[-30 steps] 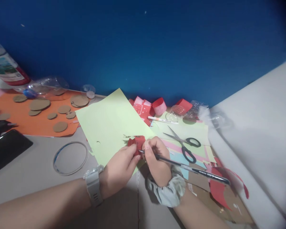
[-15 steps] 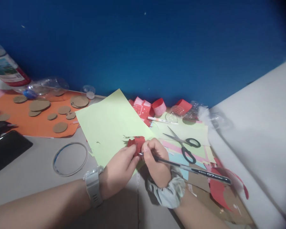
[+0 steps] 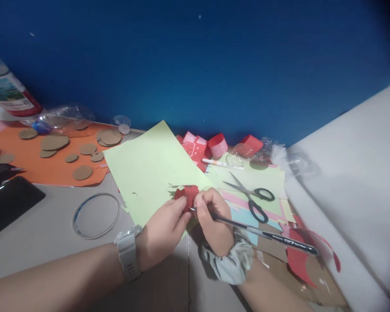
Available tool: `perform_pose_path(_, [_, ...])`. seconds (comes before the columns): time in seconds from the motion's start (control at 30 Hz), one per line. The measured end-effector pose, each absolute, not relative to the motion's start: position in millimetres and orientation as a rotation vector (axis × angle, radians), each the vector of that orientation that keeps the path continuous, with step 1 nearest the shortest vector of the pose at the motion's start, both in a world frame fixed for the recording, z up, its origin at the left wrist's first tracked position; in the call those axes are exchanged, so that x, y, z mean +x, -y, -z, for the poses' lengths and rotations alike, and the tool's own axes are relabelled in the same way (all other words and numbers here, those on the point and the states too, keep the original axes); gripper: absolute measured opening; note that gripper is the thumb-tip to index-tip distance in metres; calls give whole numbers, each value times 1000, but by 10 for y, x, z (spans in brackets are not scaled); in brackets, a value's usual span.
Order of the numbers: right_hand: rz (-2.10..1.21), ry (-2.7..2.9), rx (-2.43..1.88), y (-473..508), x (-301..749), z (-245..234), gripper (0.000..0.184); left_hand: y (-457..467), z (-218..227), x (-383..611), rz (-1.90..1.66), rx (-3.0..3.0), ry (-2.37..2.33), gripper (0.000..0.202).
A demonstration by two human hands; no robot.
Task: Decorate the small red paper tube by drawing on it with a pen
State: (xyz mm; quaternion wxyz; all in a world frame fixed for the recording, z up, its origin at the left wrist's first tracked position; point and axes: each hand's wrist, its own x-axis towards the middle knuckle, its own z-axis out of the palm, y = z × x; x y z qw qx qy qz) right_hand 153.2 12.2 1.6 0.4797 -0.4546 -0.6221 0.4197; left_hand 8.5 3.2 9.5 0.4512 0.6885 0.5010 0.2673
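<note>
My left hand (image 3: 165,227) is closed on a small piece of red paper (image 3: 191,193) that looks folded or curled. Between the thumb and fingers of my right hand (image 3: 214,219) is a black pen (image 3: 266,234), its tip touching or very close to the red paper's lower edge. The pen's back end points down to the right. Beneath the red piece lies a light green sheet (image 3: 149,160), with small dark paper scraps on it. Part of the red paper is hidden by my fingers.
Scissors (image 3: 256,197) lie on coloured paper at the right. Red paper rings (image 3: 217,145) and a white marker (image 3: 221,163) sit near the blue wall. Cardboard discs (image 3: 54,142) rest on orange paper (image 3: 29,167). A tape ring (image 3: 96,216) and a black phone (image 3: 14,203) are at the left.
The view has shifted very slightly. The pen's back end has swung a little right and down; both hands keep their hold on the same things.
</note>
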Motion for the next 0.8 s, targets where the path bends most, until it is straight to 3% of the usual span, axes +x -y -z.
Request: perform_pose_path(0.8, [-998, 1599, -1052, -135, 1516, -39, 26, -17, -95, 87, -625, 1715, -1280, 16])
